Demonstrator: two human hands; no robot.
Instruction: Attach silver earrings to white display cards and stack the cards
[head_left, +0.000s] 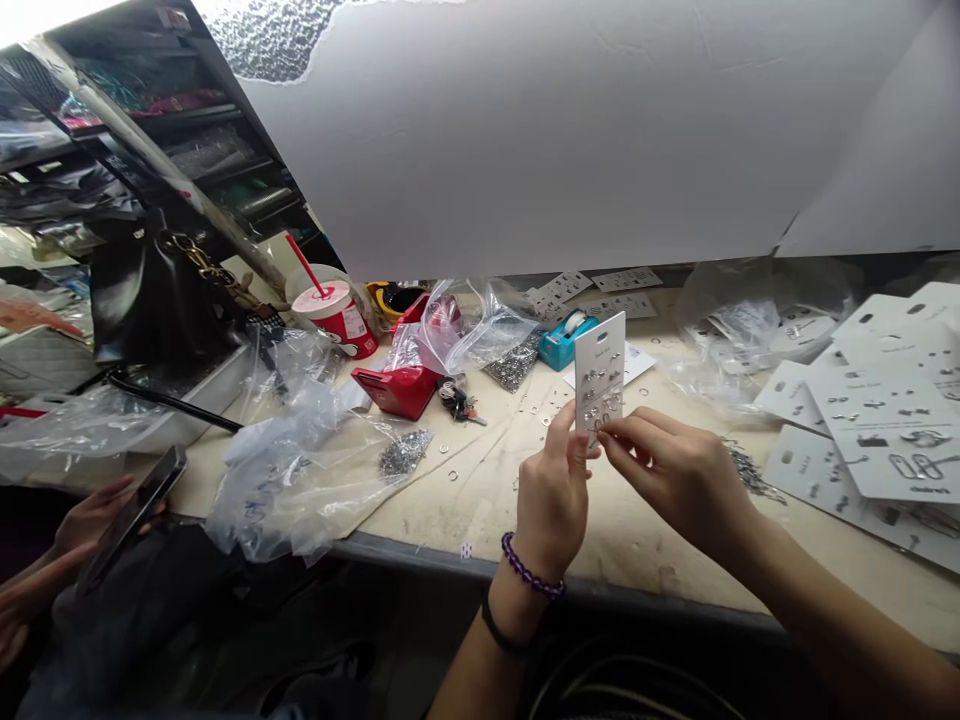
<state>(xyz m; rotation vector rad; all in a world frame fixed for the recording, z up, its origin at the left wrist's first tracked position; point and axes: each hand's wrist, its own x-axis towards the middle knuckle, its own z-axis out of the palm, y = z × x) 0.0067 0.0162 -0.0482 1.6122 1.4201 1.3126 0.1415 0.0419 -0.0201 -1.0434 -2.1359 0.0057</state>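
From where I stand, the left hand (551,500) is closed on the jewellery card (600,345), pinching its lower part and holding it upright above the worktable (480,510). That grip looks best kept firm but low on the card, so the thumb doesn't press on the metal pieces fixed to its face. The right hand (690,470) has its thumb and forefinger drawn together at the card's lower edge, beside the looped pieces; whether a piece is between them, I can't tell. Small, light pinches would suit fittings that fine, with the left fingers backing the card right behind the spot, since a hard push could bend or crease it.

Just behind the card sits the teal tape dispenser (553,350), near a bag of small metal parts (514,362). Loose rings (452,475) lie on the tabletop, where a dropped piece might easily get mixed in. Filled cards (881,390) overlap at the right, close to a heap of metal pieces (750,472), so I'd keep that right forearm clear of both.
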